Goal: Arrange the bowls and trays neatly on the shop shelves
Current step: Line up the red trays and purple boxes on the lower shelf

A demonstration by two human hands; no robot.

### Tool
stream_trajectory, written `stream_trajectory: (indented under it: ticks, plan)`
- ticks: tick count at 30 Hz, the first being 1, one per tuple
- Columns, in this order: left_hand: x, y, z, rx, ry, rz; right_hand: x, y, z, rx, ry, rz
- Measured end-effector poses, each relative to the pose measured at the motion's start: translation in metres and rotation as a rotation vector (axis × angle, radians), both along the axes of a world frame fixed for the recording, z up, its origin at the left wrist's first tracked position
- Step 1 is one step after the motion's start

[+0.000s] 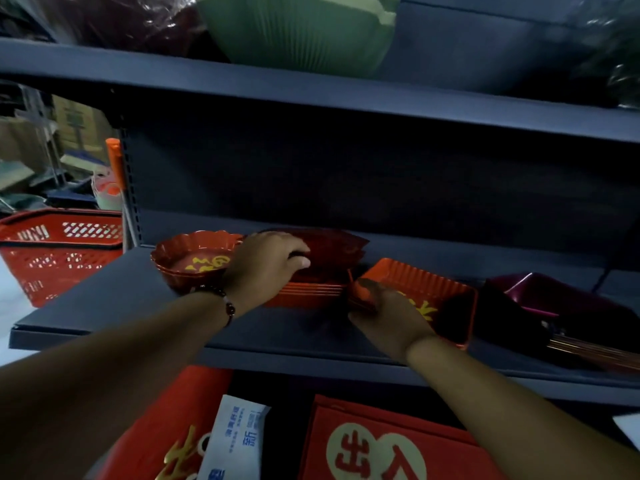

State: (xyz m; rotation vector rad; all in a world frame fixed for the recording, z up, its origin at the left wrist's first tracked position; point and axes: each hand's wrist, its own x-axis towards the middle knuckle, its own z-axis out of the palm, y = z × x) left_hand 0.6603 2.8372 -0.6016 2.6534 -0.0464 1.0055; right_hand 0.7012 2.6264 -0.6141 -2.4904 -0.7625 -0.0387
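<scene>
two hands are on the middle shelf (104, 299) at once: your left hand (266, 265) lies over the near rim of the stack of dark red trays (332, 251), fingers curled down on it in a grip, and your right hand (384, 313) is at the near corner of the orange ribbed tray (426, 289), thumb against the corner; whether the fingers close round it is hidden under the hand. by my reading the job is partway: the scalloped red bowl (194, 261) sits just left of the tray stack, touching or nearly so, and the stack looks fairly square, but the orange tray lies skewed to the shelf front with its near corner close to the lip, and the dark purple trays (540, 299) at the right lean in a loose heap. those still want straightening. for room, the shelf is bare behind the orange tray toward the back panel, and there is open board at the front left, so you can slide things back and leftward. mind the front edge below your right wrist, and the upper shelf (311, 91) overhead, which limits lifting.
</scene>
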Motion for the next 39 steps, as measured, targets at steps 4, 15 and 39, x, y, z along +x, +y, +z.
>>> stream_trajectory:
  ticks: [4, 15, 39]
  plan:
    - [-0.006, -0.005, 0.009, -0.328, 0.036, -0.021, 0.003, -0.009, -0.003, 0.224, 0.29, -0.156]
    - [-0.061, -0.076, 0.017, 0.28, -0.223, -0.208, -0.026, -0.056, 0.031, 1.126, 0.933, -0.337]
    - [-0.138, -0.251, -0.065, -0.853, 0.236, -0.328, -0.151, -0.221, -0.049, 1.588, 0.888, -0.33]
